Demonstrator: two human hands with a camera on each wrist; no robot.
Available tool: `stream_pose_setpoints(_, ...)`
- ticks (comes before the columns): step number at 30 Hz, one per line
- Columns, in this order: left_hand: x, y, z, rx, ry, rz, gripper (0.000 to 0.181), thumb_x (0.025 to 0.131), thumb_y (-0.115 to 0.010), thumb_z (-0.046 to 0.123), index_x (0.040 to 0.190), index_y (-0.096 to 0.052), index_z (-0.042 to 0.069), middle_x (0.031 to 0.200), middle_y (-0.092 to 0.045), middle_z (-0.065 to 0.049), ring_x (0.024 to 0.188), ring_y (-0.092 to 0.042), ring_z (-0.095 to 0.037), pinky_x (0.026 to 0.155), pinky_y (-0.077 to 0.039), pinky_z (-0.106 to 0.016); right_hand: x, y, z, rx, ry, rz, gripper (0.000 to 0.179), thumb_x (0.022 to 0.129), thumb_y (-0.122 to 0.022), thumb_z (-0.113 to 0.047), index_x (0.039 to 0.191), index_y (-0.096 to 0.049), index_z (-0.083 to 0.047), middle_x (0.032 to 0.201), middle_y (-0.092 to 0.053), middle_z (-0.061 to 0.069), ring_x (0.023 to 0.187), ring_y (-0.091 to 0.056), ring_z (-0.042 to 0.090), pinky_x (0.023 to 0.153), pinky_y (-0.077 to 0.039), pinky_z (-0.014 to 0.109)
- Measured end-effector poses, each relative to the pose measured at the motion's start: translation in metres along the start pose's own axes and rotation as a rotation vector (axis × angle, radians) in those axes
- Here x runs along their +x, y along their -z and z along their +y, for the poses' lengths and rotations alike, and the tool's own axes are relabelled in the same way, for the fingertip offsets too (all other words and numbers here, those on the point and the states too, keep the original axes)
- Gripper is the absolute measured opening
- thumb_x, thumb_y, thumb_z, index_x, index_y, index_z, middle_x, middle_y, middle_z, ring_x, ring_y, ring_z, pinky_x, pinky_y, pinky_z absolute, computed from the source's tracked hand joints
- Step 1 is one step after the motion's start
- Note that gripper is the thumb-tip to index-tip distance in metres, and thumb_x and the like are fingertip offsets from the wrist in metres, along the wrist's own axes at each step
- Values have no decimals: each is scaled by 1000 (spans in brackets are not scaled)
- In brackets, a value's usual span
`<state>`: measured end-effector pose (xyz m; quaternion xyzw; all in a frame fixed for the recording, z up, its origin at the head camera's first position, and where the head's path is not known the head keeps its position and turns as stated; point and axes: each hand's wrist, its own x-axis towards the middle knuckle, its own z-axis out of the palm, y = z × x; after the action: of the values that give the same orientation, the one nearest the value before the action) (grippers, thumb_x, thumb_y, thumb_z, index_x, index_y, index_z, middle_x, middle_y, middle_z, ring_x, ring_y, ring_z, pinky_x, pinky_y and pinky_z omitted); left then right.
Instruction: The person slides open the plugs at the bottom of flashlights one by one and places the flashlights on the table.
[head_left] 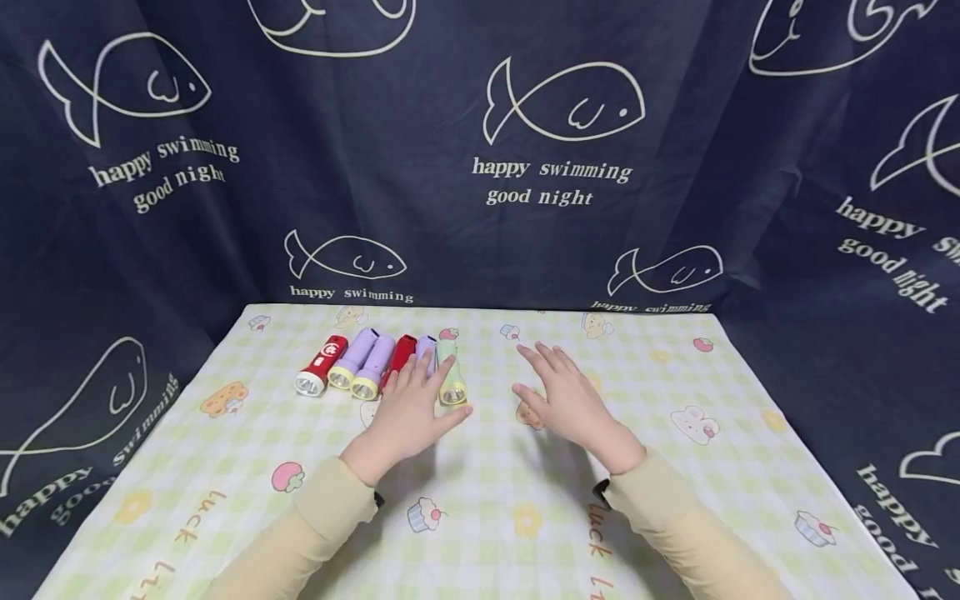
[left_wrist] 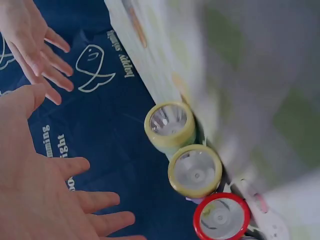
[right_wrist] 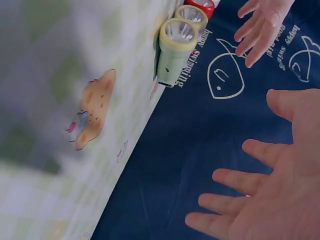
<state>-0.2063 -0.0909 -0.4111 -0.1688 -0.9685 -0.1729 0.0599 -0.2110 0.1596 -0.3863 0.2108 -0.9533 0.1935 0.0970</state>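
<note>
1. Six flashlights lie on their sides in a row on the counter, toward its far edge and left of middle. From the left: a red flashlight with a white head, two purple flashlights, a second red flashlight, a partly hidden third purple flashlight and a green flashlight.
2. Their lens ends all face the person; the shared direction looks deliberate, probably for tidiness and easy reach.
3. Lying close together, neighbours likely help stop one another rolling.
4. The left hand hovers at the row's right end, hiding part of it. Its fingers are spread wide and hold nothing; the left wrist view shows them apart from the flashlights.
5. The right hand hangs to the right of the green flashlight, its fingers also wide and empty, perhaps leaving the row unobstructed on that side.
</note>
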Motion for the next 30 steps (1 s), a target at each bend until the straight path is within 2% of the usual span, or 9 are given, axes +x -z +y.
stream_pose_setpoints(4, 14, 8, -1, -43, 25, -26, 81, 86, -49, 64, 150, -26, 21, 154, -22, -19, 139, -23, -41, 110, -24, -60, 19, 2, -1, 85, -26, -76, 61, 95, -53, -41, 146, -34, -16, 146, -38, 18, 135, -32, 39, 110, -30, 54)
stream_pose_setpoints(10, 40, 22, -1, -126, 65, -39, 71, 88, -50, 59, 145, -34, 20, 139, -45, -20, 127, -42, -40, 101, -38, -56, 50, 1, -3, 172, -57, -166, 59, 97, -48, -41, 147, -33, -12, 149, -36, 12, 137, -33, 31, 112, -29, 47)
stream_pose_setpoints(11, 44, 24, -1, -151, 76, -45, 70, 89, -51, 56, 144, -36, 16, 137, -47, -20, 126, -44, -39, 102, -39, -54, 55, 1, -4, 183, -60, -178, 59, 97, -47, -41, 147, -33, -11, 149, -36, 11, 137, -33, 31, 113, -28, 46)
stream_pose_setpoints(15, 60, 30, -4, -244, 133, -78, 67, 92, -50, 46, 141, -36, 2, 135, -48, -24, 126, -45, -37, 105, -38, -49, 73, -5, -6, 241, -76, -221, 58, 98, -46, -41, 146, -34, -11, 149, -36, 11, 138, -32, 30, 113, -28, 46)
stream_pose_setpoints(17, 67, 31, -6, -259, 155, -90, 68, 94, -45, 44, 141, -34, -4, 134, -49, -26, 126, -45, -38, 106, -37, -48, 79, -9, -7, 267, -84, -240, 57, 98, -46, -41, 146, -35, -12, 148, -38, 12, 136, -34, 30, 112, -30, 47)
stream_pose_setpoints(22, 82, 30, -13, -324, 232, -163, 62, 96, -34, 43, 139, -41, -2, 133, -53, -21, 126, -46, -37, 108, -35, -47, 93, -21, -11, 310, -130, -299, 56, 97, -45, -44, 145, -36, -16, 143, -43, 17, 128, -45, 33, 104, -40, 46)
stream_pose_setpoints(25, 87, 28, -17, -383, 282, -214, 61, 97, -34, 44, 138, -42, -2, 136, -50, -20, 129, -43, -36, 110, -32, -46, 99, -28, -12, 346, -178, -327, 56, 97, -44, -46, 145, -36, -17, 141, -46, 17, 125, -48, 33, 102, -43, 45)
stream_pose_setpoints(30, 95, 23, -22, -389, 302, -247, 60, 97, -34, 43, 132, -49, -4, 135, -51, -20, 126, -45, -35, 108, -35, -45, 108, -40, -13, 431, -241, -330, 55, 97, -45, -45, 143, -39, -16, 138, -49, 15, 126, -48, 30, 103, -42, 44)
